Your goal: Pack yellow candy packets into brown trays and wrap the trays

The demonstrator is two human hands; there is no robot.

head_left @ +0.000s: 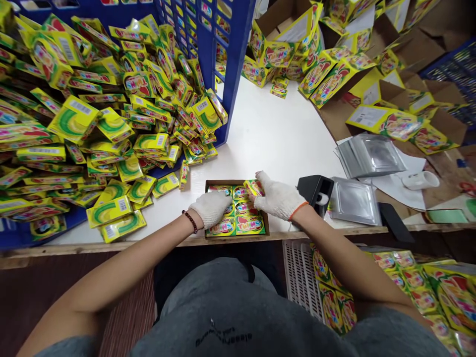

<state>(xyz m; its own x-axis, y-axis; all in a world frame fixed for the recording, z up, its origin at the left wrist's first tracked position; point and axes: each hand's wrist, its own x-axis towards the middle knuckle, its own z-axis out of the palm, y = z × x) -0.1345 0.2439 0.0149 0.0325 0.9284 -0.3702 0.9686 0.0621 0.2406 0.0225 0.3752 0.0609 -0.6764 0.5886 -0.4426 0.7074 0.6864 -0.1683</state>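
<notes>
A shallow brown carton (267,229) lies at the table's front edge, with several small yellow-green packs (250,225) flat inside in two columns. My left hand (212,207), in a white knitted glove, rests over the carton's left column with its fingers curled in; what they hold, if anything, is hidden. At the carton's upper right, my right hand (278,196), gloved in white with an orange cuff, grips one small pack (253,187) between thumb and fingers. That pack is tilted above the right column.
A blue crate (232,59) heaped with loose packs (141,114) fills the left. A black tape dispenser (314,191), clear plastic trays (355,201) and a white roll (420,180) lie right. Open display boxes (334,79) stand behind; a white basket (303,277) sits below the edge.
</notes>
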